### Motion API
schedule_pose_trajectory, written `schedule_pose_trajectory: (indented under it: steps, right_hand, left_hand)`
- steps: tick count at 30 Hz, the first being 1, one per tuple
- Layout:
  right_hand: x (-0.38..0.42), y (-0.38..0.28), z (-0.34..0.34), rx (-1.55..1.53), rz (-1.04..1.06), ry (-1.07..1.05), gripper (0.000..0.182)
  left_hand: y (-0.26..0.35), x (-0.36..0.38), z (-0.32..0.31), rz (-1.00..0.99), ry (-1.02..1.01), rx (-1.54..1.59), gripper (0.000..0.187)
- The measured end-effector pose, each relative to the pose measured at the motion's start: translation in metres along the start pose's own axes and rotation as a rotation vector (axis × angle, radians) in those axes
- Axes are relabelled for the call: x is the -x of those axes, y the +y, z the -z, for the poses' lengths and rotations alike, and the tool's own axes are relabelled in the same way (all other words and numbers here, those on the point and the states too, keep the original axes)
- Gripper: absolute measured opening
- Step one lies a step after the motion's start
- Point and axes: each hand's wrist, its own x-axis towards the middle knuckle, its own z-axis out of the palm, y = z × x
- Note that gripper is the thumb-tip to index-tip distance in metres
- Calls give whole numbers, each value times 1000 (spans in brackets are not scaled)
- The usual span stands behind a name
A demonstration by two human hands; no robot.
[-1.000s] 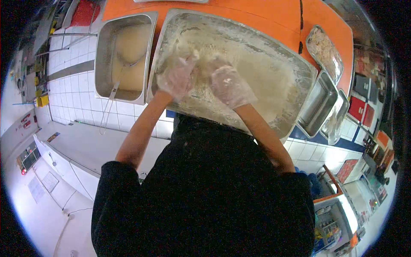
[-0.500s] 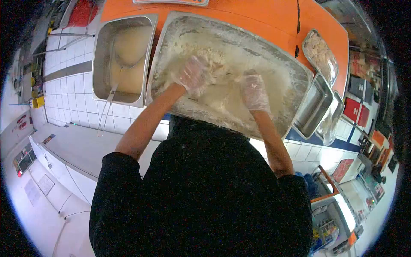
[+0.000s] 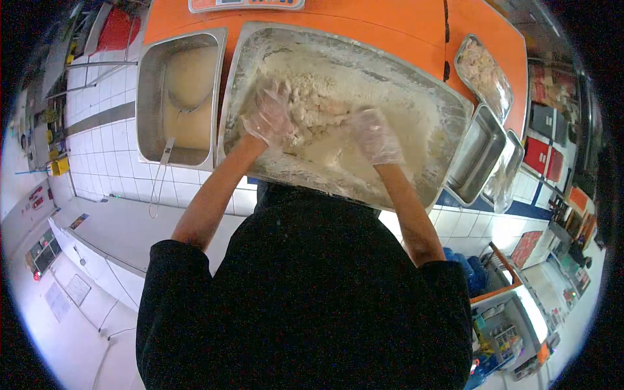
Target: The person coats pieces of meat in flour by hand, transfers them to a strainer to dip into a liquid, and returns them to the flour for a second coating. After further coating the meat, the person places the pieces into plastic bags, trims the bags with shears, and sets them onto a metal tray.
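The head view shows your gloved left hand [image 3: 269, 117] and right hand [image 3: 376, 136] inside the large tray [image 3: 444, 104]; blur hides whether either is open or gripping. Floury pieces [image 3: 318, 117] lie between them. Left of the large tray, a deep pan [image 3: 149, 97] holds cloudy liquid [image 3: 192, 130] and a long-handled utensil [image 3: 168, 153]. Right of it sit a metal pan [image 3: 478, 155] and a tray of pale food [image 3: 480, 70]. Beyond its far edge, the device's [image 3: 247, 5] markings are unreadable.

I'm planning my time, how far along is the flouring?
Done: flour covers much of the big tray. In hand: left hand and right hand are among floury pieces. Left: possibly the pieces in the small tray, which look unfloured.
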Motion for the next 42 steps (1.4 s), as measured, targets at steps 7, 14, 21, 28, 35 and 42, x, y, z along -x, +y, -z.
schedule_pose_trajectory:
  steps: [7,14,21,28,35,42]
  right_hand:
    - [-40,-54,98,109,50,-51,43]
    - [-40,-60,54,-43,-3,177,34]
    - [-45,-52,43,-42,82,-249,42]
    - [-23,-59,59,206,54,458,29]
    - [24,-64,68,-343,-362,-328,29]
    - [10,-83,-61,-183,-39,9,8]
  left_hand:
    - [14,-25,-64,-212,-63,173,65]
    - [-18,-55,-25,335,-200,1145,50]
    - [-2,-17,-53,-25,53,140,71]
    - [19,-31,-2,-59,-407,-68,96]
    - [7,-3,-9,176,-235,106,76]
    - [19,40,-81,206,-487,112,38]
